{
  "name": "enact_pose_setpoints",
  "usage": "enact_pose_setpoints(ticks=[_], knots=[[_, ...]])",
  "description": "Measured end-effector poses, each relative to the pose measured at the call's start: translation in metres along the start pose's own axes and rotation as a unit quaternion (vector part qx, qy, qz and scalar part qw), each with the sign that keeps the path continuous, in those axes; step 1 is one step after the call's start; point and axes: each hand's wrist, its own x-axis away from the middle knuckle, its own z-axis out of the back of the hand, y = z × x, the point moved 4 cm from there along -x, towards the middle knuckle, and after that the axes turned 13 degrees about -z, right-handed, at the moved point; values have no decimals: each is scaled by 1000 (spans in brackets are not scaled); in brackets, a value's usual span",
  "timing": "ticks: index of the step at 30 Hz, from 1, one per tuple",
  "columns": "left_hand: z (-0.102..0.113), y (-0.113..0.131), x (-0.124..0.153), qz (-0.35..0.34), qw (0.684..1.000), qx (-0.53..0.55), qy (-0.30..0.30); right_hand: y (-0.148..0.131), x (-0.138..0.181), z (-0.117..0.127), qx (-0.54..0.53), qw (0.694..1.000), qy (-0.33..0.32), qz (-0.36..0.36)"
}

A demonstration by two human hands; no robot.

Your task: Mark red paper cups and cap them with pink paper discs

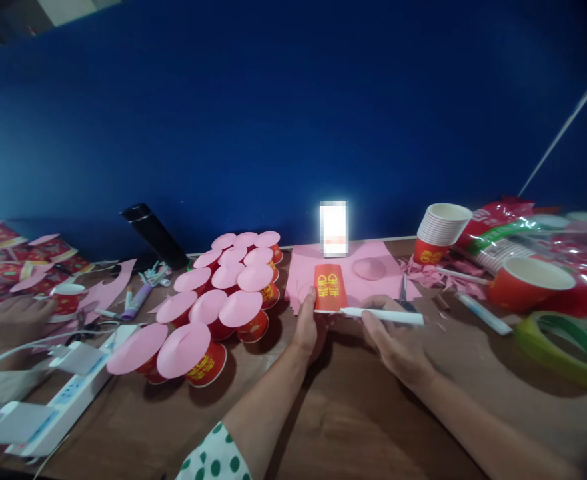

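My left hand grips a red paper cup with gold lettering, its white rim turned down towards me. My right hand is closed on a slim white pen, whose narrow tip points left at the cup's rim. Just behind the cup lie pink paper sheets with a pink paper disc on top. Scissors lie partly hidden beyond my right hand. To the left, several red cups stand upside down with pink discs on their bases.
A lit phone leans against the blue wall. At right are stacked cups, one cup, green tape and a marker. A power strip, black flask and another person's hand are at left.
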Motion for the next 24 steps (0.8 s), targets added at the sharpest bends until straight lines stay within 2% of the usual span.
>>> enact_pose_setpoints(ticks=[17, 24], knots=[[-4, 2, 1, 4, 1000, 11, 1, -1, 0, 0, 40, 999, 2, 7], [-4, -1, 0, 9, 1000, 15, -18, -2, 0, -2, 37, 999, 3, 7]])
